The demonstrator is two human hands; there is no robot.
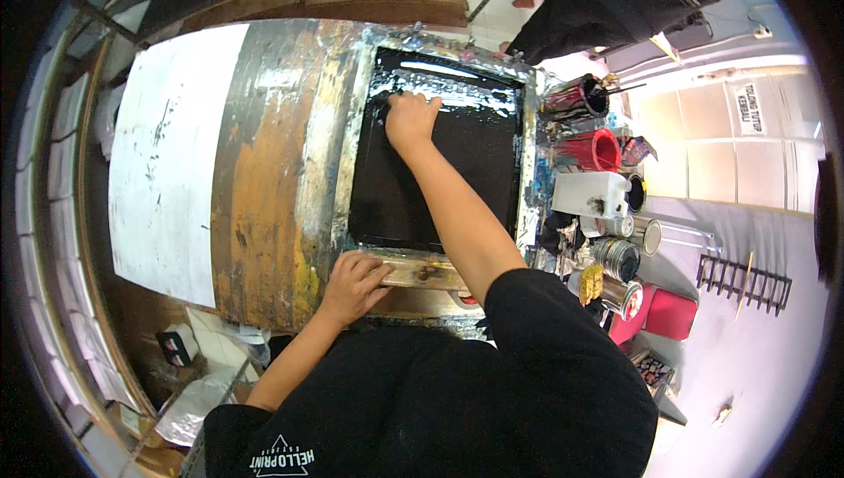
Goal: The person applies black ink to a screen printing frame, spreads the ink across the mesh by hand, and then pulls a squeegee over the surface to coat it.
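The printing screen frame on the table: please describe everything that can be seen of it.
The printing screen frame is a rectangular frame, paint-smeared and silvery as if taped, around a mesh coated in glossy black ink with pale streaks near the far edge. It lies flat on the stained worktable. The right hand presses on the mesh near its far end; whether it holds a tool is unclear. The left hand grips the wooden near edge. Cans and ink pots stand to its right.

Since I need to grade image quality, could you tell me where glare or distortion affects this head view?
Head view: glare streaks the wet black screen beyond the right hand; fisheye bends the table edge; the bright wall at right washes out.
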